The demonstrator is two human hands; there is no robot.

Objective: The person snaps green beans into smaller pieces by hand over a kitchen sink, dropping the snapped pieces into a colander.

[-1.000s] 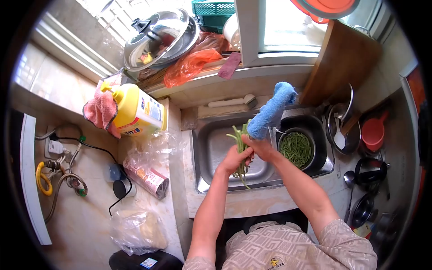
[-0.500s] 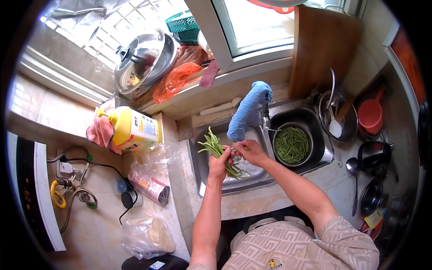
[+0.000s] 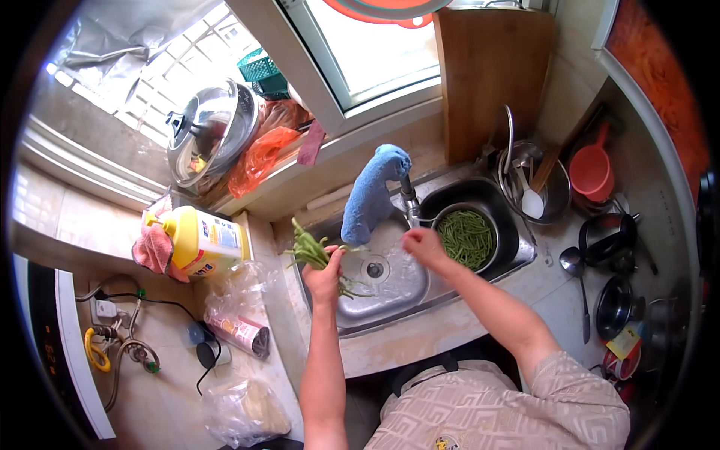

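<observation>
My left hand is wrapped round a bunch of green beans, held over the left side of the sink basin. The beans poke out above and below my fist. My right hand is apart from the bunch, above the divider, close to the pot of beans. Its fingers are pinched together, and whatever is in them is too small to make out. Cut green beans fill a round metal pot standing in the right basin. A blue cloth covers the tap's spout.
Right of the sink stand a metal bowl of utensils, a red dipper and a ladle. A wooden board leans behind. On the left are a yellow jug and plastic bags.
My right hand has left the bunch and moved right, toward the pot. My left hand still grips the beans. The whole view has shifted, with things appearing further left.
</observation>
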